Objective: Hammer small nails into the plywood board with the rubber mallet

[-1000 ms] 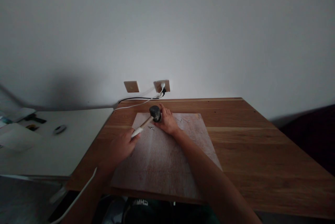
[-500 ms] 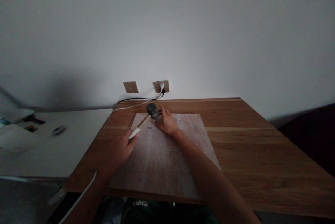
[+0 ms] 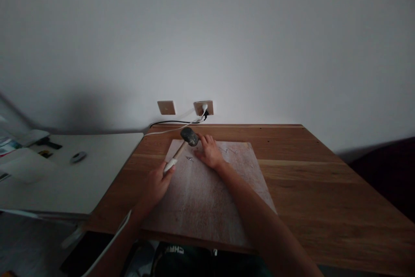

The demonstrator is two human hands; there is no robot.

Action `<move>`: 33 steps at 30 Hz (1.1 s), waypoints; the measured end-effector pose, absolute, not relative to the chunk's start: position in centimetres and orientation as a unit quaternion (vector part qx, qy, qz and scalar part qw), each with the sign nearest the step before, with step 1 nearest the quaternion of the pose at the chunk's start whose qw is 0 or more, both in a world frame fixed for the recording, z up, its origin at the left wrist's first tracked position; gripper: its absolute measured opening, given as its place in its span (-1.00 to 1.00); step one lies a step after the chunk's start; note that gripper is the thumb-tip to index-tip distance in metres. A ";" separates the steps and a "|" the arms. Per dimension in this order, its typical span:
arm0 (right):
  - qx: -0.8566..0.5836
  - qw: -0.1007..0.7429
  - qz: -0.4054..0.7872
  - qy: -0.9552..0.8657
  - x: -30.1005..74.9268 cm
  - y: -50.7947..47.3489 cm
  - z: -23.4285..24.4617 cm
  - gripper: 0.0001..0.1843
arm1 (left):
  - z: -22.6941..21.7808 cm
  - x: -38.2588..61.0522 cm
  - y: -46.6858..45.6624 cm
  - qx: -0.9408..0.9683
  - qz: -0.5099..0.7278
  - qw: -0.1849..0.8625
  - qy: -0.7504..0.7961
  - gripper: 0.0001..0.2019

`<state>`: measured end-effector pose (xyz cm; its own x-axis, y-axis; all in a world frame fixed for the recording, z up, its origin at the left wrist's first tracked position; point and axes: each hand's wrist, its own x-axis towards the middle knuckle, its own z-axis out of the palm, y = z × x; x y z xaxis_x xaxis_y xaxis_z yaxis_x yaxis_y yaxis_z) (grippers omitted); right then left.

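Observation:
My left hand (image 3: 158, 186) is closed around the white grip of a mallet (image 3: 189, 137) with a dark head and a wooden handle. The mallet head hangs over the far part of a pale, reddish-stained board (image 3: 201, 208). My right hand (image 3: 209, 152) rests on that board just right of the head, thumb apart from the fingers. Its fingertips are close to the mallet head, which partly hides the spot there. A small shiny metal piece (image 3: 189, 158) lies left of my right thumb. Thin metal bits, too small to name, lie right of that hand.
The board lies on a wooden table (image 3: 311, 190) against a white wall. Behind it, a wall socket (image 3: 209, 107) holds plugs with a white cable and a black cable. At left, a white table (image 3: 65, 182) carries a computer mouse (image 3: 78, 157) and other items.
The view has shifted slightly, so the scene sits a little further right. The mallet head stays beside my right hand, and both hands keep nearly the same pose.

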<state>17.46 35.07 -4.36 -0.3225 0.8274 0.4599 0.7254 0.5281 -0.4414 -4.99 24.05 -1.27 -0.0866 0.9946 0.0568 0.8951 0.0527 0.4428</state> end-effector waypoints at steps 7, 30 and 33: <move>-0.387 0.302 0.012 -0.871 17.0 33.8 -3.6 -0.75 | -1.0 -5.8 24.1 0.602 0.281 0.135 0.735 -0.68; -0.351 0.382 0.082 -0.851 16.1 33.6 -5.0 -0.73 | -2.4 -5.3 23.6 0.631 0.247 0.104 0.728 -0.67; -0.380 0.443 0.107 -0.805 16.3 34.0 -5.4 -0.71 | -2.3 -5.3 23.6 0.635 0.255 0.114 0.721 -0.67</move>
<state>16.31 33.99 -5.36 -0.3201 0.7061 0.6316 0.5170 0.6889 -0.5081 -5.32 23.60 -2.26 -0.1686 0.9726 0.1598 0.8569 0.0645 0.5114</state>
